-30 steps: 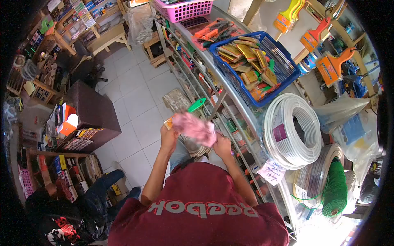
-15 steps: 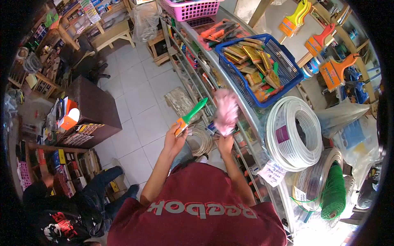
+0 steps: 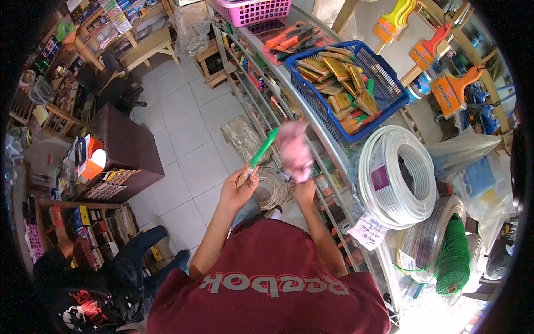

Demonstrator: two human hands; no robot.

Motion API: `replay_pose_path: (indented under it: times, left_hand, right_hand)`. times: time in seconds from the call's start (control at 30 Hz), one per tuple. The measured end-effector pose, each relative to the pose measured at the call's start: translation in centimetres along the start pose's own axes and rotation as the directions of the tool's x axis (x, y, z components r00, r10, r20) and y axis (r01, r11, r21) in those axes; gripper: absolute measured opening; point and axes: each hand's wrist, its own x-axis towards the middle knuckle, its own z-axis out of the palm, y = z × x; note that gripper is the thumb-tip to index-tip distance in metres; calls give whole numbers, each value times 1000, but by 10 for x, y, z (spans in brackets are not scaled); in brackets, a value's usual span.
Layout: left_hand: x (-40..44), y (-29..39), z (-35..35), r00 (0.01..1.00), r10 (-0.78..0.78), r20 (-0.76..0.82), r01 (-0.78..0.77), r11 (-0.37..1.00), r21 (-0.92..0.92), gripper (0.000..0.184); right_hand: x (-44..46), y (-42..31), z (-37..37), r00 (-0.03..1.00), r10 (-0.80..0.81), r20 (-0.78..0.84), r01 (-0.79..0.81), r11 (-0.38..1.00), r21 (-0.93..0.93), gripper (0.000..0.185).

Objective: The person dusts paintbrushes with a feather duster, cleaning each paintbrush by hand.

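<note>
A paintbrush with a green handle (image 3: 263, 147) is held in my left hand (image 3: 237, 192), its fingers closed around the bristle end. The handle points up and to the right. My right hand (image 3: 305, 192) grips the lower end of a pink cloth (image 3: 296, 153), which is smeared by motion. The cloth is just right of the brush handle; whether the two touch I cannot tell. Close by on the counter, a blue basket (image 3: 399, 96) holds several paintbrushes (image 3: 337, 70) in paper or plastic covers.
A glass display counter (image 3: 328, 146) runs along my right, with coiled white cable (image 3: 370, 186) and green twine (image 3: 453, 259) on it. A pink basket (image 3: 253, 15) stands at its far end. A person in dark clothes (image 3: 94, 295) is at lower left. More wire (image 3: 272, 189) lies on the floor.
The pink cloth has swung left and slightly down, closer to the brush handle. My left hand has turned the brush a little more upright. The view has shifted slightly.
</note>
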Motion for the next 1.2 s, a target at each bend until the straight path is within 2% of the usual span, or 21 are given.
replay_pose_path:
  times: [0.1,0.13,0.17,0.2,0.23,0.3,0.33,0.4,0.47,0.5,0.57,0.6,0.7,0.77,0.83,0.9,0.97,1.0,1.1,1.2]
  left_hand:
    - [2,4,1,999,-52,-4,52,998,-16,30]
    - [-2,2,6,999,22,-42,-18,997,75,30]
    - [-5,-4,11,993,95,-72,-82,982,170,31]
    - [-7,-10,18,982,167,-92,-138,955,263,32]
    - [-3,-5,12,997,52,-56,-43,987,153,32]
    - [7,8,-1,986,-160,56,163,985,-62,33]
    - [11,9,-3,986,-160,53,164,984,-72,33]
    - [10,12,-4,987,-158,38,161,983,-90,32]
    - [5,6,-1,999,-30,28,25,988,155,31]
    - [5,3,2,999,30,38,-39,960,276,30]
    - [13,11,-7,997,69,41,-78,965,251,28]
    - [15,13,-9,995,93,43,-100,967,236,28]
    - [5,7,3,930,350,114,-360,800,480,26]
    - [3,8,2,889,415,195,-445,682,580,26]
    - [2,7,5,853,456,255,-499,565,658,27]
    - [-2,6,12,820,493,291,-529,458,715,28]
    - [-3,5,13,776,544,318,-544,322,775,28]
    - [-5,6,12,755,566,332,-540,250,803,28]
    - [-1,4,9,659,605,447,-631,122,766,27]
    - [-9,0,14,612,629,480,-612,-8,791,29]
  right_hand:
    - [7,-2,-1,982,-5,-190,39,984,176,18]
    - [5,-15,-11,973,-180,-145,220,916,336,16]
    - [1,-5,-9,948,-313,-51,317,931,179,14]
    - [2,-5,-7,942,-333,-38,335,942,37,15]
    - [3,-5,-6,936,-352,-20,348,931,-107,19]
    - [11,4,0,987,-144,-67,150,984,99,20]
    - [16,6,4,997,-41,-71,55,977,207,20]
    - [15,-2,-2,993,-112,-32,117,952,282,18]
    - [14,3,-5,924,-383,5,377,912,163,17]
    - [14,-4,-6,947,-322,19,319,944,89,17]
    - [15,-18,-7,980,-197,32,199,978,-62,18]
    - [22,23,17,998,-67,17,67,998,-15,19]
    - [24,-2,5,997,-44,-56,56,970,238,28]
    - [20,-5,4,986,-159,54,150,978,143,23]
    - [16,-28,-4,951,-294,91,306,939,-159,20]
    - [19,-23,4,997,-80,14,80,996,28,23]
    - [25,-13,15,994,108,-7,-103,962,253,25]
    - [22,-14,17,997,58,-46,-39,942,334,25]
    - [15,-8,14,951,-196,238,192,981,39,28]
    - [17,-7,20,974,115,195,-105,993,-59,30]
